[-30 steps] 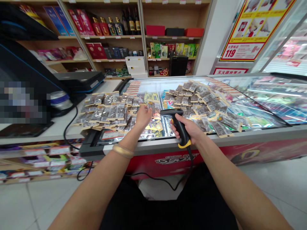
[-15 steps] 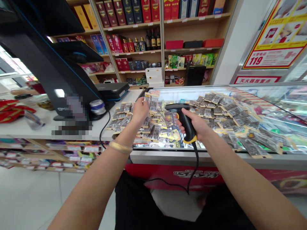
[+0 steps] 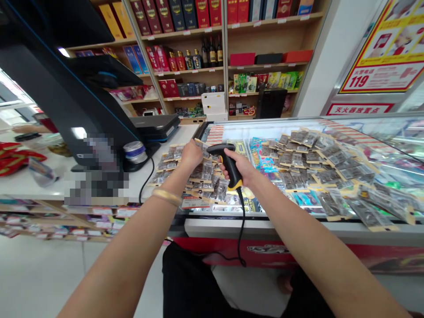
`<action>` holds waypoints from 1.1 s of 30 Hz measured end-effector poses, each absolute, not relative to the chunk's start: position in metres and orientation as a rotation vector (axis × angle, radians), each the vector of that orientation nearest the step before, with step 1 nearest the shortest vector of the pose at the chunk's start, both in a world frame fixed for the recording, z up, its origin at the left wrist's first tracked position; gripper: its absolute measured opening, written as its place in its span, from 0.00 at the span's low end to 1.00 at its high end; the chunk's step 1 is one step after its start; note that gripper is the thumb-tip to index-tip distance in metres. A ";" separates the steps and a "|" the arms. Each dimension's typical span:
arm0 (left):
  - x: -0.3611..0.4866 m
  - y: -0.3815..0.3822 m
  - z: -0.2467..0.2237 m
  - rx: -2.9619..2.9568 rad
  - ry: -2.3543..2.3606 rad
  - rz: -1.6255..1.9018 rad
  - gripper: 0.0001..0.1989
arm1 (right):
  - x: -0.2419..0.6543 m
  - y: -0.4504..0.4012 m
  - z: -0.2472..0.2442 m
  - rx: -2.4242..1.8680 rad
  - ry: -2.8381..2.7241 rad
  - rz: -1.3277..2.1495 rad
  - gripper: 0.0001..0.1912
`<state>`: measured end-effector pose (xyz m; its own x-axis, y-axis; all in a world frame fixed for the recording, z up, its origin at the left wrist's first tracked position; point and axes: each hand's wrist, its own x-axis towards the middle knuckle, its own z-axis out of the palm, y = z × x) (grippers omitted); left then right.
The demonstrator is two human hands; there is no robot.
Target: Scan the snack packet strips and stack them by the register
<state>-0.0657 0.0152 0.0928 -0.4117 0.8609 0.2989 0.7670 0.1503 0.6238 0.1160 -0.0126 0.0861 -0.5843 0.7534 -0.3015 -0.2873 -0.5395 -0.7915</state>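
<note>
My right hand (image 3: 239, 167) is wrapped round the grip of a black and yellow barcode scanner (image 3: 232, 170), its head pointing left. Close to that head, my left hand (image 3: 192, 154) is closed on a small clear snack packet (image 3: 200, 144) with a tan edge, mostly hidden by the fingers. Under and around the left hand lies a pile of similar packets (image 3: 167, 165) with dark contents. On the right, a larger heap of the same packets (image 3: 306, 154) is spread over the glass top of a freezer (image 3: 228, 126). The scanner's cable (image 3: 242, 221) hangs down over the freezer's front.
A dark checkout terminal (image 3: 96, 106) stands on the white counter (image 3: 132, 187) at left, beside a stack of round rolls (image 3: 135, 152). Boxed goods and bottles fill shelves (image 3: 185, 33) behind. Part of another person's arm (image 3: 33, 128) shows at far left.
My right hand has brought the scanner left, nearer my left hand. My left hand has come slightly lower and left with the packet, uncovering less of it.
</note>
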 end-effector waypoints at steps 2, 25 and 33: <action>-0.063 0.014 0.091 1.688 2.383 0.976 0.13 | 0.116 -0.011 0.084 -0.857 -0.935 2.154 0.19; 0.077 -0.030 0.103 2.039 1.837 1.430 0.21 | 0.256 -0.074 0.100 -0.702 -0.831 1.869 0.19; 0.203 -0.073 0.053 1.884 1.634 0.946 0.26 | 0.372 -0.149 0.061 -0.770 -0.655 1.562 0.19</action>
<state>0.2028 -0.0729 0.0527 0.0534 0.9796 0.1936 0.6555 -0.1806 0.7333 0.3716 -0.1492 0.0607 -0.0655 0.9918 -0.1094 -0.6169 -0.1264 -0.7768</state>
